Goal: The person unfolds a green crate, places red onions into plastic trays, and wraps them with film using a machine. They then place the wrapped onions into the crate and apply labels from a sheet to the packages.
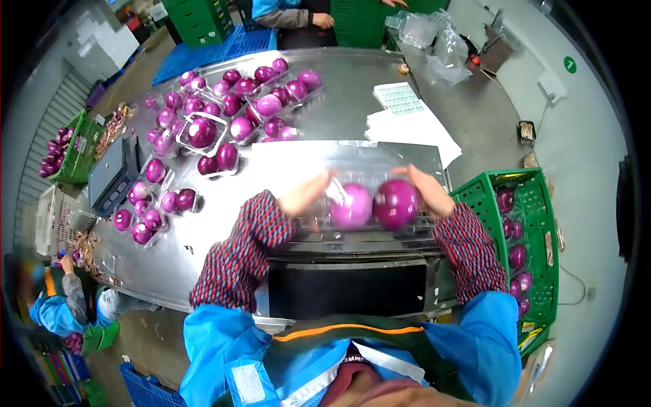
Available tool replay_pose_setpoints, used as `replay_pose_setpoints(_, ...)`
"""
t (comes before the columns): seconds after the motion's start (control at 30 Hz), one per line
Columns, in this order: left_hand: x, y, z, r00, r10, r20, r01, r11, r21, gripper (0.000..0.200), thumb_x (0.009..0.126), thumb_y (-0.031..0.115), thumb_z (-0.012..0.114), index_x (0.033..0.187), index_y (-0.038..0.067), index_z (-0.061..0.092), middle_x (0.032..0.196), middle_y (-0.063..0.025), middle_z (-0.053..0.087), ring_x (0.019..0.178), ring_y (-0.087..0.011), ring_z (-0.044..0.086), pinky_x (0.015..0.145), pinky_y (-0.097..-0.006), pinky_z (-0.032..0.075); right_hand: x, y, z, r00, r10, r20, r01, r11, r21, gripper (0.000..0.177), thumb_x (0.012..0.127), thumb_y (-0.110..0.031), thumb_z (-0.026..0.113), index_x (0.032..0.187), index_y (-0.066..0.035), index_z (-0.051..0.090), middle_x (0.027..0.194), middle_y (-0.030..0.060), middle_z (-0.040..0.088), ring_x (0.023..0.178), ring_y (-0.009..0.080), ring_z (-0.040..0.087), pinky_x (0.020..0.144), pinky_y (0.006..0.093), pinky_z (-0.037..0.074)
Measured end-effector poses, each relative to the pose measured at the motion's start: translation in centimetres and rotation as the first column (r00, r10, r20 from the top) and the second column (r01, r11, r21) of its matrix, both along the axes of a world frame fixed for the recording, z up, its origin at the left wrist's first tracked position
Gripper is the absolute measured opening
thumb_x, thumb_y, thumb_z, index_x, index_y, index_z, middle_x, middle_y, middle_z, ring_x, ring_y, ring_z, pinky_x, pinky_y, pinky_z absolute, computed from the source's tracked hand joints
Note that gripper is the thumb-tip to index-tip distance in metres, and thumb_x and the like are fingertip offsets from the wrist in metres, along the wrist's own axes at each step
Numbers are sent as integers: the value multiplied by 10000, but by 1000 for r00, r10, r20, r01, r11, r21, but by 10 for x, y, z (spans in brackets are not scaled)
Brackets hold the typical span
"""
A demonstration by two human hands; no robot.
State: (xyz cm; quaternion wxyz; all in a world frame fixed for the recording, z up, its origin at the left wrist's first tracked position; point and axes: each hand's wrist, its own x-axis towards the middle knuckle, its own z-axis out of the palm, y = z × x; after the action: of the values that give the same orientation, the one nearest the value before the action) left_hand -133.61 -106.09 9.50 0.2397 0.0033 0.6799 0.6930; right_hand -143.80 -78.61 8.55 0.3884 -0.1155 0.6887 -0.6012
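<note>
Two red onions (397,204) sit side by side in a clear plastic tray in front of me, above a dark-fronted wrapping machine (347,290). My left hand (306,195) grips the tray's left end, its fingers somewhat blurred. At the opposite end, my right hand (430,191) holds the tray beside the darker onion. The tray's edges are hard to make out against the metal. To the left, several other clear trays of red onions (202,133) crowd the steel table (224,244).
A green crate (553,271) with packed onions stands at my right. White label sheets (413,129) lie at the back right. On the left are a scale (114,175) and a green basket of onions (83,152). Co-workers stand across the table (291,15) and at lower left (68,298).
</note>
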Motion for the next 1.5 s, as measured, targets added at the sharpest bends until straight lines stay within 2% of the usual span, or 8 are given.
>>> replay_pose_setpoints(0.43,185,6,-104,842,378,386,-469,866,175,226,878,164,474,961,-33,549,914,-138,608,775,-167,603,643,-263,505,200,69,-59,867,-418,273,393,909,143,412,892,-287,409,1204,-19,386,1130,146,471,932,189,538,509,266,527)
replay_pose_setpoints(0.57,170,44,-114,741,667,78,-672,735,91,201,900,211,437,872,23,501,659,-39,536,539,-98,507,474,-212,412,232,75,-107,833,-553,-30,553,827,100,265,894,-273,424,816,-32,501,620,9,481,476,64,447,364,185,329)
replay_pose_setpoints(0.87,297,27,-137,415,502,759,-900,348,263,198,904,244,416,742,130,415,519,49,324,382,-60,308,291,-194,213,290,99,-92,237,-845,479,858,414,305,277,893,-325,434,694,-134,431,469,-57,260,361,53,212,306,202,172)
replay_pose_setpoints(1.0,318,60,-178,607,474,638,-701,698,147,158,897,165,417,800,70,498,606,32,449,463,-53,388,378,-198,298,340,93,-208,851,-462,251,203,729,653,245,895,-309,409,776,-99,449,653,28,426,515,101,394,439,240,310)
replay_pose_setpoints(1.27,313,81,-186,900,310,308,-377,906,192,232,921,214,377,922,32,521,909,-44,526,828,-113,497,718,-266,423,311,59,-130,403,-92,911,715,652,-251,312,871,-282,448,1058,-33,437,1006,86,482,887,151,486,779,287,388)
replay_pose_setpoints(1.33,275,101,-162,872,326,364,-489,567,663,290,913,300,370,930,41,500,971,-121,512,929,-210,490,773,-348,432,291,57,-92,467,-61,882,731,589,-346,370,865,-276,458,1129,-17,434,1094,100,496,981,164,509,864,299,407)
replay_pose_setpoints(1.37,241,111,-132,741,-14,671,-659,176,731,305,877,352,424,908,59,500,1004,-130,521,949,-257,509,805,-384,443,281,63,-74,732,-192,653,575,689,-442,395,873,-259,445,1184,-23,393,1122,94,489,1028,167,482,908,296,364)
replay_pose_setpoints(1.5,168,156,-72,636,-7,771,-687,451,570,342,866,398,426,935,71,497,1062,-120,526,971,-285,528,815,-465,450,243,106,-41,847,-530,-20,485,788,-379,408,873,-197,434,1233,-13,382,1172,99,480,1115,182,426,955,299,305)
